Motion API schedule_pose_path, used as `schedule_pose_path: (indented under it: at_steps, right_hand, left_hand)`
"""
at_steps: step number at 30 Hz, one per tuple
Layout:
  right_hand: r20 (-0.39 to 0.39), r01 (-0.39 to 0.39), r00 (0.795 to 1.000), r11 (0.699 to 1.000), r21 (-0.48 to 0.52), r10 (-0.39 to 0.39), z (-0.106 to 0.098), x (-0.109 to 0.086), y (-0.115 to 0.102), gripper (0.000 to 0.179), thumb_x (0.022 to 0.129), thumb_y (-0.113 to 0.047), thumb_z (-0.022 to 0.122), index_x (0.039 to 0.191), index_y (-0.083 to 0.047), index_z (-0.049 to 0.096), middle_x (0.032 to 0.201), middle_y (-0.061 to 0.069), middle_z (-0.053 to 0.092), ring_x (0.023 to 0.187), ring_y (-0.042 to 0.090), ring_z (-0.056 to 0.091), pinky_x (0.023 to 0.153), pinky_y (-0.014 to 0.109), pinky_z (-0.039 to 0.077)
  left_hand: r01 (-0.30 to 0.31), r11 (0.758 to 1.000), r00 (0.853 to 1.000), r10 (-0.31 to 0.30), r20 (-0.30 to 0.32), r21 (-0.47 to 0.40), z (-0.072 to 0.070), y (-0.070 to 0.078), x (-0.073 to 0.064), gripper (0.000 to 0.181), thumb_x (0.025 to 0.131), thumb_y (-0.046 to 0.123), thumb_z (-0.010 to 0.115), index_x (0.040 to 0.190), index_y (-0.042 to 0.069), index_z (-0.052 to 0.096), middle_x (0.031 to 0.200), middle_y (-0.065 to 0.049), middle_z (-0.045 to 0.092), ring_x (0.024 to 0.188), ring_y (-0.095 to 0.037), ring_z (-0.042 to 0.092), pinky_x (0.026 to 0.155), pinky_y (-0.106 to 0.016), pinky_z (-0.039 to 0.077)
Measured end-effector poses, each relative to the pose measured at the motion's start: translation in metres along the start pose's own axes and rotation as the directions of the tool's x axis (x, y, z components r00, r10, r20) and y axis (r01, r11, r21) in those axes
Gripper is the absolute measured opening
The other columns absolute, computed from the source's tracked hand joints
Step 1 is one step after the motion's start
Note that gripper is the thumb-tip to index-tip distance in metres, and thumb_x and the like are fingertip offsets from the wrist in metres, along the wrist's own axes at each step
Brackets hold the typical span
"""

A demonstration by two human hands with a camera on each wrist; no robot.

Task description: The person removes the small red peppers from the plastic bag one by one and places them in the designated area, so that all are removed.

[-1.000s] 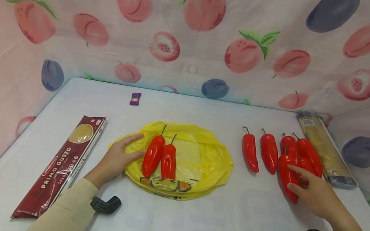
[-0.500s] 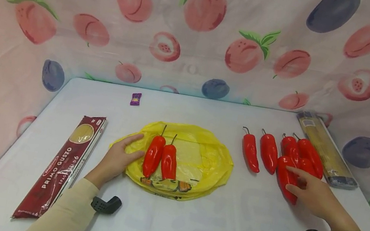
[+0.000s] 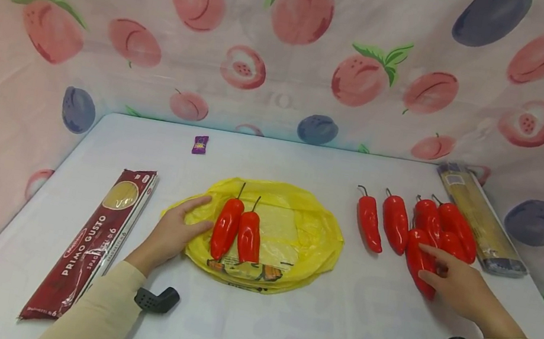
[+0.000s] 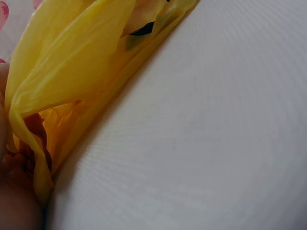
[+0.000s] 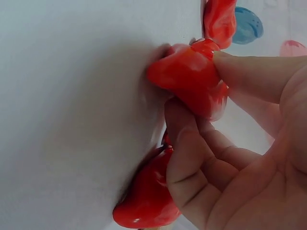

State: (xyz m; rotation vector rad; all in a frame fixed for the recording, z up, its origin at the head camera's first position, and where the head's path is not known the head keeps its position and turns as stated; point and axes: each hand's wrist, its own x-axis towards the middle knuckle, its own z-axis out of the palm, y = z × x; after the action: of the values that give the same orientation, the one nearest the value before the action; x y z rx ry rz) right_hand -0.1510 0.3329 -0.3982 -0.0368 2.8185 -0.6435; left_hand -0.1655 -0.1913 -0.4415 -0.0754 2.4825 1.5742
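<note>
In the head view, a yellow plastic bag (image 3: 316,243) lies spread in the middle of the table, with two red peppers (image 3: 226,229) on it. My left hand (image 3: 174,232) holds the bag's left edge, thumb and index finger reaching over it; its other fingers are mostly hidden. At the right, my right hand (image 3: 463,285) pinches a long red pepper (image 3: 418,263) between thumb and fingers. Up close in the right wrist view, that pepper (image 5: 187,76) sits between the fingertips, very near the table. Several more red peppers (image 3: 395,223) lie just behind and beside it.
A dark red spaghetti packet (image 3: 88,247) lies at the left, close to the left forearm. At the back right is a clear pack of pasta (image 3: 482,219). One small purple candy (image 3: 200,145) rests near the back edge. Fruit-patterned cloth (image 3: 287,76) hangs behind.
My right hand and the pepper in its grip have shifted very slightly left. The left hand and the bag look unmoved.
</note>
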Motion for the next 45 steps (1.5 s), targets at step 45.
schedule_pose_path:
  at_steps: [45]
  right_hand:
    - [-0.113, 0.336, 0.937, 0.941, 0.035, -0.330, 0.001, 0.021, -0.145, 0.065, 0.088, -0.027, 0.077, 0.146, -0.011, 0.051, 0.137, 0.018, 0.057, 0.118, 0.039, 0.056, 0.079, 0.050, 0.059]
  left_hand:
    - [0.012, 1.000, 1.000, -0.012, 0.010, -0.006, 0.000, 0.002, -0.001, 0.062, 0.096, 0.034, 0.068, 0.152, 0.026, 0.044, 0.161, -0.005, 0.028, 0.146, -0.029, 0.026, 0.108, -0.043, 0.042]
